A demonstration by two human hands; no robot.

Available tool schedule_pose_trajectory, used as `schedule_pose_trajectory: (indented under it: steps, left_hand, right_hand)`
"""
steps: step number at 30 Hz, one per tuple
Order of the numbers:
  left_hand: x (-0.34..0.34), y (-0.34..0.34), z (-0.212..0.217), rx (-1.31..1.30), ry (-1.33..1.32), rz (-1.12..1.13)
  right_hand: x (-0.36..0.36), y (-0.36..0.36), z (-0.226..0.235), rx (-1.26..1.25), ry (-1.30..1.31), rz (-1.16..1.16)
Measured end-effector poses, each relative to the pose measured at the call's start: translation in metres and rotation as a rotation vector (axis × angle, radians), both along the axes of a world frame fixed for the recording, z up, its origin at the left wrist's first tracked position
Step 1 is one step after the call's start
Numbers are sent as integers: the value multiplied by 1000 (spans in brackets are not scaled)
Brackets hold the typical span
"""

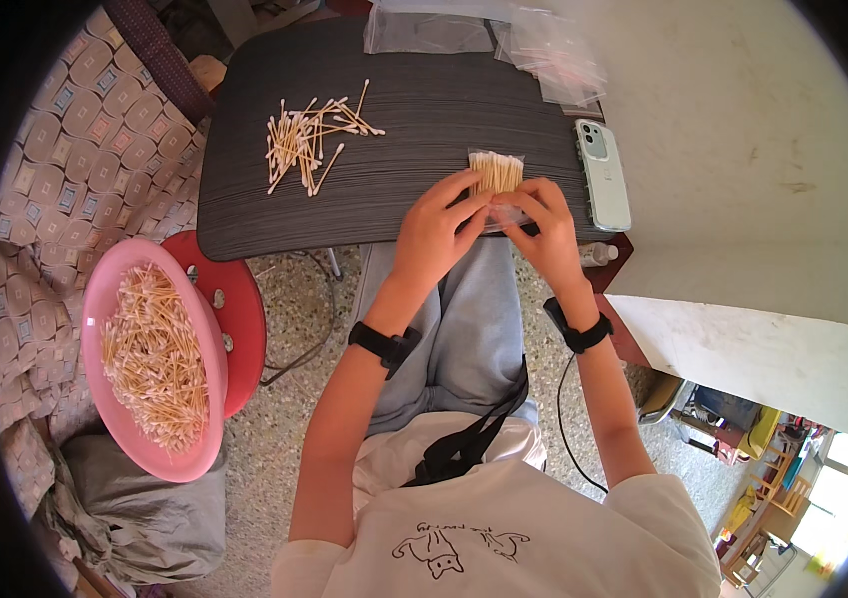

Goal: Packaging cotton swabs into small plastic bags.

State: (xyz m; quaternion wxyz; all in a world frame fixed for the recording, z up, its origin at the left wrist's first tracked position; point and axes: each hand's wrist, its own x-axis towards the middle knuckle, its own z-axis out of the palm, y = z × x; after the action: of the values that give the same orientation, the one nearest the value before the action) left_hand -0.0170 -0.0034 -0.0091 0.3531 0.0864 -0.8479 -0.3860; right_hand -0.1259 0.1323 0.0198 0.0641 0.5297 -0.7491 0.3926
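A small clear plastic bag filled with cotton swabs [497, 171] lies at the near edge of the dark table [414, 110]. My left hand [441, 221] grips the bag's near left side, its fingers closed on the plastic. From the other side, my right hand [544, 221] pinches the same near end, thumb and fingers pressed together. Inside the bag the swabs stand side by side, white tips pointing away from me. Left of the bag, a loose heap of cotton swabs [299, 145] is scattered over the tabletop.
A pink basin [219, 399] full of cotton swabs rests on a red stool [249, 329] at the left. Clear bags [553, 60] lie at the table's far right. A phone [605, 179] lies at the right edge, near a small bottle [598, 254]. The wall stands to the right.
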Motion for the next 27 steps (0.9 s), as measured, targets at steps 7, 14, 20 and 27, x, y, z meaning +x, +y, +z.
schedule_pose_trajectory:
  steps: [7, 14, 20, 27]
  left_hand:
    - [4, 2, 8, -254, -74, -49]
    - [4, 1, 5, -154, -118, -67]
    - [3, 1, 7, -155, -107, -57]
    - [2, 2, 4, -207, -92, -27]
  right_hand:
    - [8, 8, -10, -84, -182, -147]
    - [5, 5, -2, -32, -277, -128]
    - [3, 5, -6, -46, -73, -148]
    - [8, 1, -11, -104, 87, -242]
